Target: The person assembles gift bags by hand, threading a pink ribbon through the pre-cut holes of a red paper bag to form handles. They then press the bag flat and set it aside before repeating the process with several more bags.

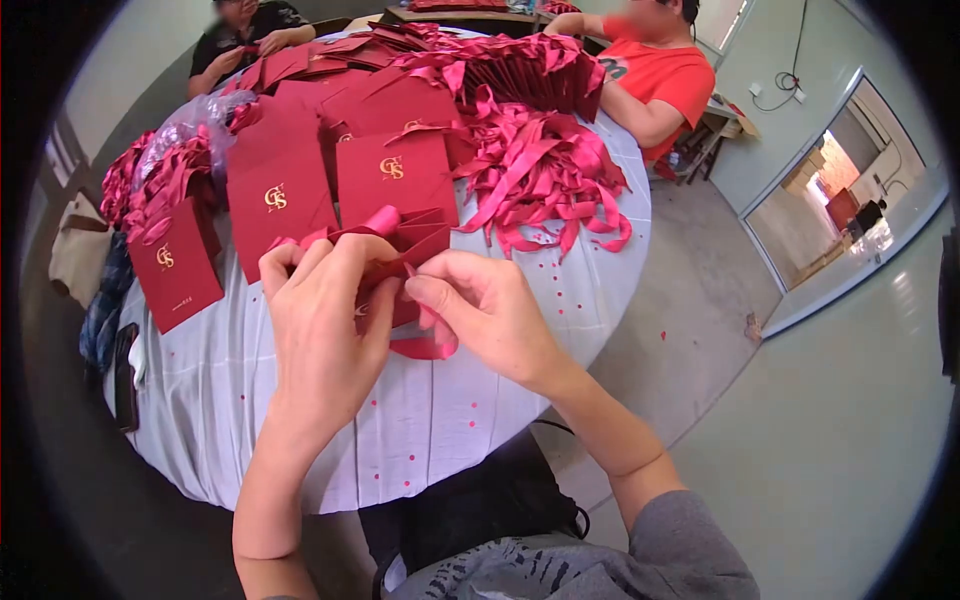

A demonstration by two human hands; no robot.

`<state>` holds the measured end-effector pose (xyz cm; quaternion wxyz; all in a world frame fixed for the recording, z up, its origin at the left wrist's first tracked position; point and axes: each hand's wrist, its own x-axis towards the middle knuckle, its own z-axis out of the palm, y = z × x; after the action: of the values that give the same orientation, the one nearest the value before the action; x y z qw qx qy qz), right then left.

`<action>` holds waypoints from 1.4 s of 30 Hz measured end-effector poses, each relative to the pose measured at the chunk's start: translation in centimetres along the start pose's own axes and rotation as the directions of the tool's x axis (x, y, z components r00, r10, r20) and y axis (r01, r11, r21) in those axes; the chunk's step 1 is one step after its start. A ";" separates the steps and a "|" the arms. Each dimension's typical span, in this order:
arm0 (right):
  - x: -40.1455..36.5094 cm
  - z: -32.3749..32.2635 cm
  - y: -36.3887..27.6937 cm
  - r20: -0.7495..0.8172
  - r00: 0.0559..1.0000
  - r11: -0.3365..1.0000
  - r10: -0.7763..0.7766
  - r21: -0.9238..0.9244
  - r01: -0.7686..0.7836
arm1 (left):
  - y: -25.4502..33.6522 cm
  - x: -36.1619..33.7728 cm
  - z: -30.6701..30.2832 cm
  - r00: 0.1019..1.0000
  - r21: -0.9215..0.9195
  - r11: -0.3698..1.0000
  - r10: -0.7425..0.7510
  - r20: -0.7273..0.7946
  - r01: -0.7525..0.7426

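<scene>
Over the near part of the round table, my left hand grips a small dark red bag near its top, fingers bent over the edge. A pink ribbon hangs from the bag in a loop below my hands. My right hand pinches the ribbon at the bag's side, thumb and index finger together. Just beyond lie flat red bags with gold letters, one behind the held bag and another to its left.
A heap of pink ribbons lies at the right of the white-covered table. More red bags and a plastic bag are at the left. A phone lies at the left edge. Two people sit across the table.
</scene>
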<state>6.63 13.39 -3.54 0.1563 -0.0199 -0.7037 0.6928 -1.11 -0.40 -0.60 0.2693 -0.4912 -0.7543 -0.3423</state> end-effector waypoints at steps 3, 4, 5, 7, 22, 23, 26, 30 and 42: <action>0.0 0.9 -0.3 -0.164 0.982 0.984 -0.089 -0.166 0.061 | 0.0 -0.1 -0.1 0.999 -0.043 0.999 0.034 0.034 -0.033; 0.0 1.0 -0.3 -0.159 0.983 0.984 -0.091 -0.168 0.064 | 0.0 -0.1 -0.1 0.999 -0.040 0.999 0.031 0.029 -0.030; 0.1 1.0 -0.2 -0.169 0.963 0.927 -0.211 -0.347 0.142 | -0.1 -0.1 0.0 0.999 -0.046 0.999 0.028 0.030 -0.027; 0.4 0.9 -0.1 -0.156 0.885 0.756 -0.439 -0.596 0.270 | -0.2 0.0 -0.2 0.999 -0.055 0.998 0.023 0.030 -0.022; 4.7 -3.7 -5.5 0.401 0.913 0.753 -0.079 -0.576 0.318 | -0.5 -0.2 -0.1 0.999 -0.051 0.998 0.043 0.032 -0.042; 5.0 -3.7 -5.9 0.396 0.915 0.754 -0.078 -0.576 0.314 | -0.5 -0.2 0.0 0.999 -0.056 0.998 0.039 0.027 -0.037; 6.8 -3.5 -6.2 0.442 0.893 0.641 0.090 -0.711 0.288 | -0.4 -0.2 0.0 0.999 -0.066 0.998 0.025 0.030 -0.023; 8.4 -2.7 -8.5 0.422 0.842 0.606 0.337 -0.781 0.149 | -0.4 -0.2 0.0 0.999 -0.067 0.998 0.020 0.032 -0.018; 9.8 -2.8 -7.3 0.128 0.971 0.865 -0.203 -0.441 0.239 | 0.0 -0.1 -0.2 0.997 -0.061 0.997 0.042 0.070 -0.038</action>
<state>-0.59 18.17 5.49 0.1985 0.0517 -0.8489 0.4872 -1.06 -0.64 -0.53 0.2342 -0.5259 -0.7429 -0.3417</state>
